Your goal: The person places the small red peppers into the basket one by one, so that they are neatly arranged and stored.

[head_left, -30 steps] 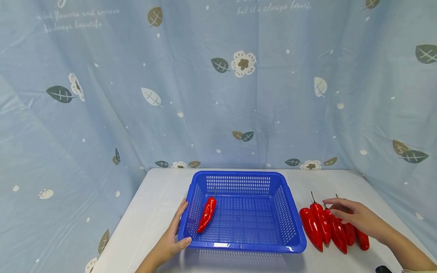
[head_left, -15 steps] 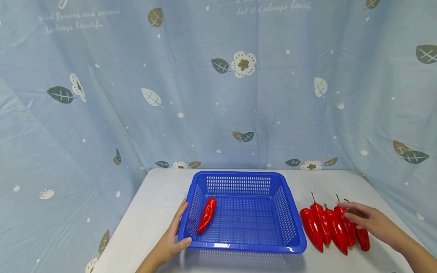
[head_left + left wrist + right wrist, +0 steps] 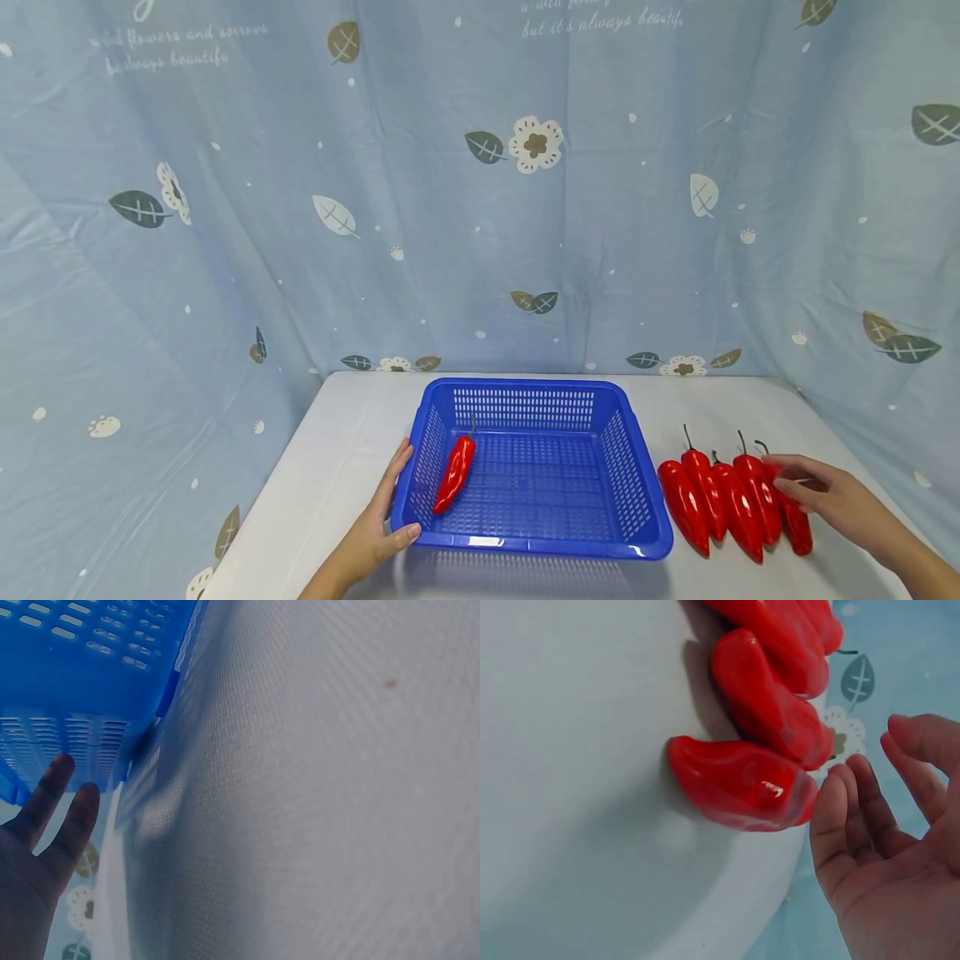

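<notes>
My left hand (image 3: pixel 369 527) rests at the left end of a blue plastic basket (image 3: pixel 540 547), thumb on the near rim and straight fingers along the side. In the left wrist view two fingers (image 3: pixel 79 817) stretch out by the slotted wall. One red chili pepper (image 3: pixel 455 473) with a thin stem lies inside the basket, on its left. My right hand (image 3: pixel 843 504) hovers over the stem end of the rightmost red pepper (image 3: pixel 797 527), thumb and fingers apart. The right wrist view shows its fingertips right by that pepper's end (image 3: pixel 739 784), with nothing between them.
Several more glossy red peppers (image 3: pixel 738 507) lie side by side right of the basket, stems pointing away. Everything stands on a white table (image 3: pixel 292 492). A pale blue curtain (image 3: pixel 420 208) printed with leaves and flowers hangs behind and at the sides.
My right hand has moved rightward across the row, from above the middle peppers to the rightmost one, baring the stems it covered. The left hand and basket have stayed put.
</notes>
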`<state>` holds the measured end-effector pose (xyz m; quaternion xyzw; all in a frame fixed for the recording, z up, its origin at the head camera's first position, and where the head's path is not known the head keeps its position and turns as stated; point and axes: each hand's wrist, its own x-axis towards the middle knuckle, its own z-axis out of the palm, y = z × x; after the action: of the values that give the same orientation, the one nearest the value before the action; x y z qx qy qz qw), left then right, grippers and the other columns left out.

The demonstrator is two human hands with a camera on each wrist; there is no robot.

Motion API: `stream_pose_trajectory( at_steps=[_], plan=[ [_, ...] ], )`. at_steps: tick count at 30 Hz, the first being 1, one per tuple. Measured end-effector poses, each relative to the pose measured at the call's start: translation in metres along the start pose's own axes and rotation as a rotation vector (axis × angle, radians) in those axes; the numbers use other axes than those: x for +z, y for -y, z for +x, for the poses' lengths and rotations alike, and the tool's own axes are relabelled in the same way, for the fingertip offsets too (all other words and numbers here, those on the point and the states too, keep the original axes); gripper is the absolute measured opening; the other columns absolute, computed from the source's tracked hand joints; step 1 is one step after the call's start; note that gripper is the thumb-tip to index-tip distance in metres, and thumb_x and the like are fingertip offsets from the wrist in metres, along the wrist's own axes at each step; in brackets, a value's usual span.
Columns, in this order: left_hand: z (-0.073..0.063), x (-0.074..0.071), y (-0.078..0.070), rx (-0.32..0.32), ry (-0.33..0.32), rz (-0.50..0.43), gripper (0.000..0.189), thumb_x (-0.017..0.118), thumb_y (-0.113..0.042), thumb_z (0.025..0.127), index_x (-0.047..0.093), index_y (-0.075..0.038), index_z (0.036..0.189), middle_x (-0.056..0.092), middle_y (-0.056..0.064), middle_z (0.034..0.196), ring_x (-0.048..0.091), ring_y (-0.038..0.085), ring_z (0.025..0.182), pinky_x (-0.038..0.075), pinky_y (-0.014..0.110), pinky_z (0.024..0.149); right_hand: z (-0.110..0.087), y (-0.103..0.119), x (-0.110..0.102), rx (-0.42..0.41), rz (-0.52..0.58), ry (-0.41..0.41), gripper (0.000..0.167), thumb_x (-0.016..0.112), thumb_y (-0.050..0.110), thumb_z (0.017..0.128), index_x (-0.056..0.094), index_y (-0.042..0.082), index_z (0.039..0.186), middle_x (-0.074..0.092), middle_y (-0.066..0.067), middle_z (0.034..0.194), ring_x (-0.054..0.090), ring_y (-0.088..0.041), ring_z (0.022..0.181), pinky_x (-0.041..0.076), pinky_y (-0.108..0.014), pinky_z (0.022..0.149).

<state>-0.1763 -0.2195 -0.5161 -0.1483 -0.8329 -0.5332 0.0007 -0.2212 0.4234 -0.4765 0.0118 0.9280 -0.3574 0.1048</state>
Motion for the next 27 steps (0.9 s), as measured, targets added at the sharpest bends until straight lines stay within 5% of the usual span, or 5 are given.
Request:
stream_pose_trajectory(
  at_steps=[8, 14, 27],
  plan=[
    [-0.001, -0.001, -0.002, -0.008, -0.002, 0.020, 0.098, 0.071, -0.028, 0.085, 0.013, -0.030, 0.164, 0.001, 0.004, 0.172, 0.013, 0.051, 0.151, 0.036, 0.074, 0.103, 0.003, -0.014, 0.002, 0.044, -0.072, -0.053, 0.069, 0.071, 0.033, 0.095, 0.046, -0.013, 0.139, 0.055, -0.038, 0.123, 0.061, -0.039, 0.099, 0.061, -0.049, 0.077],
    [0.001, -0.001, -0.003, -0.010, -0.003, 0.016, 0.099, 0.071, -0.029, 0.084, 0.012, -0.029, 0.164, 0.000, 0.006, 0.172, 0.012, 0.053, 0.150, 0.037, 0.075, 0.102, 0.007, -0.025, 0.002, 0.106, -0.050, -0.014, 0.078, 0.074, 0.039, 0.092, 0.043, -0.014, 0.140, 0.043, -0.045, 0.134, 0.054, -0.056, 0.108, 0.060, -0.052, 0.077],
    [0.000, 0.000, 0.001, -0.003, -0.001, -0.011, 0.098, 0.070, -0.027, 0.085, 0.013, -0.032, 0.164, 0.001, 0.004, 0.172, 0.011, 0.051, 0.151, 0.034, 0.076, 0.103, 0.008, -0.036, 0.011, 0.137, -0.002, 0.029, 0.084, 0.080, 0.037, 0.086, 0.041, -0.014, 0.141, 0.034, -0.048, 0.136, 0.050, -0.060, 0.112, 0.061, -0.049, 0.078]
  ],
)
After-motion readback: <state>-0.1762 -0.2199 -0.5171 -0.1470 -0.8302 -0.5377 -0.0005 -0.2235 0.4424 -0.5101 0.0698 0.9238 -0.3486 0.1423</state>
